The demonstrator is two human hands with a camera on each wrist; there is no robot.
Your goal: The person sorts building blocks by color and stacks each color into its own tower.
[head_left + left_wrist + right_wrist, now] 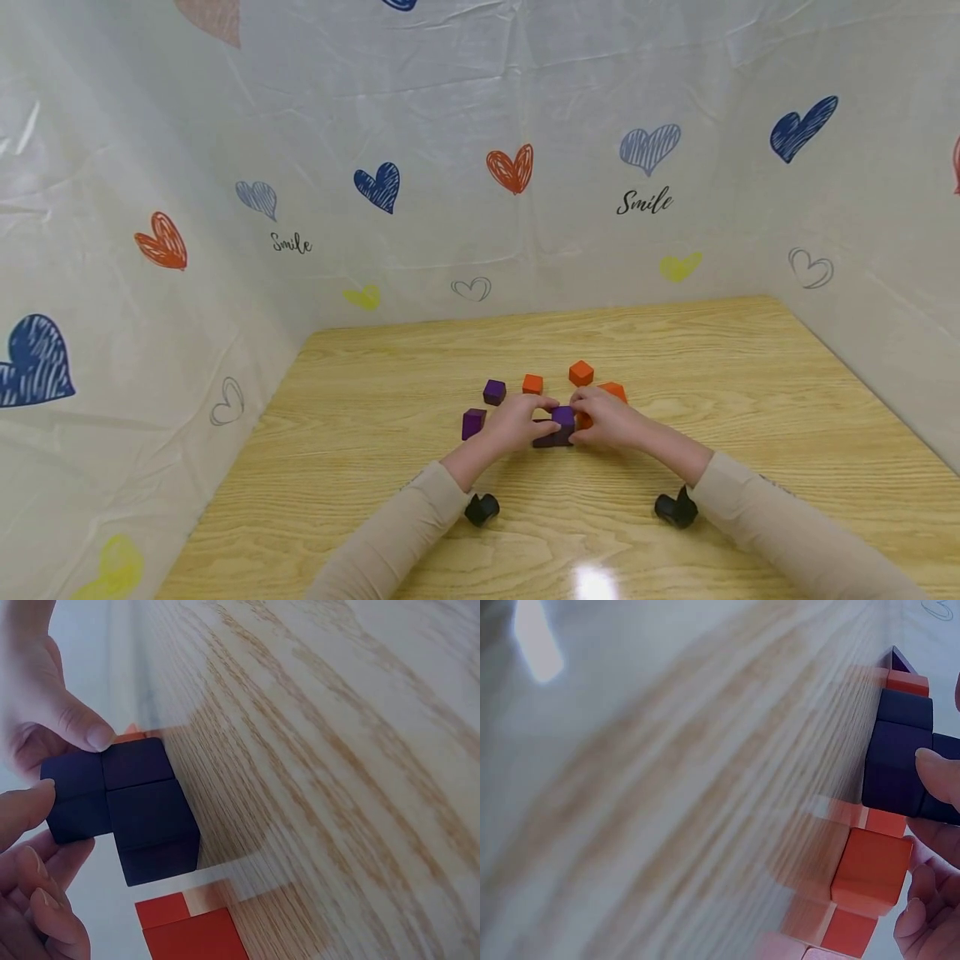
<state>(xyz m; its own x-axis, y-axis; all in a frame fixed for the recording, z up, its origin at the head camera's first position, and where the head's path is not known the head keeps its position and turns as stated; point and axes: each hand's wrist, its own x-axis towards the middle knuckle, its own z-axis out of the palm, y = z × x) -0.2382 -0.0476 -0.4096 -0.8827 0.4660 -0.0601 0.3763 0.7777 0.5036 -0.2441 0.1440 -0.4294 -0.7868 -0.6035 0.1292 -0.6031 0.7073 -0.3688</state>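
Left fingers [542, 403] and right fingers [583, 398] pinch stacked purple blocks [563, 420]; nearby, 2 purple cubes [494, 392] and orange blocks [581, 373].

The purple blocks [562, 419] look smooth and mostly matt, like painted wood or hard plastic (I can't tell which), and the orange blocks [581, 372] have smooth, flat sides with just a little shine. The table [300, 475] looks like wood with wavy brown lines, and its top is smooth and so glossy that the blocks show in it. The sheet [435, 108] looks thin, creased and a bit shiny, like plastic, while the sleeves [393, 537] look like dull cloth and the black gadgets [482, 509] look like hard plastic.
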